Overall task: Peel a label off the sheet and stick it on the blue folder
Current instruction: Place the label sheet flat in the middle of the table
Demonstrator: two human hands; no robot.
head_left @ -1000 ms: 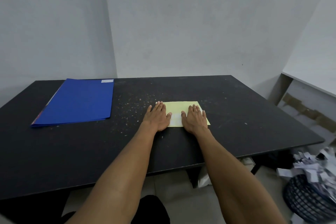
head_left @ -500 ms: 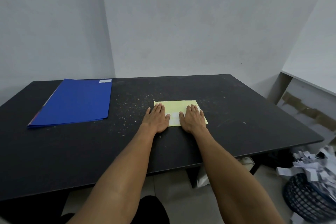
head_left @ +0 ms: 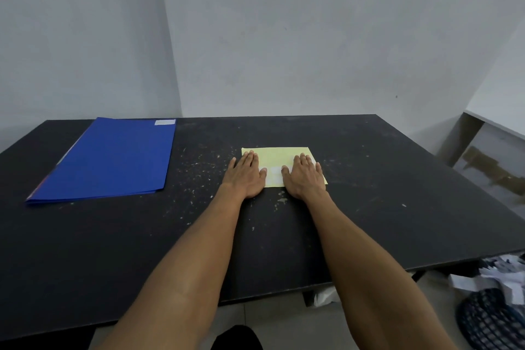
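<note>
A pale yellow label sheet (head_left: 279, 156) lies flat on the black table (head_left: 369, 193), a little right of the middle. White labels (head_left: 274, 175) show on its near part, between my hands. My left hand (head_left: 245, 176) rests palm down on the sheet's left edge, fingers together and flat. My right hand (head_left: 305, 177) lies palm down on the sheet's right part. Neither hand holds anything. The blue folder (head_left: 113, 160) lies closed at the table's far left, apart from both hands, with a white label (head_left: 165, 122) stuck at its far right corner.
Small pale scraps (head_left: 204, 173) speckle the table between folder and sheet. A dark mesh bin (head_left: 491, 321) full of crumpled paper stands on the floor at the lower right. A white shelf unit (head_left: 494, 150) stands at the right wall.
Both hands stay flat on the sheet. The view has shifted slightly, and my hands sit a little further apart on the sheet than before.
</note>
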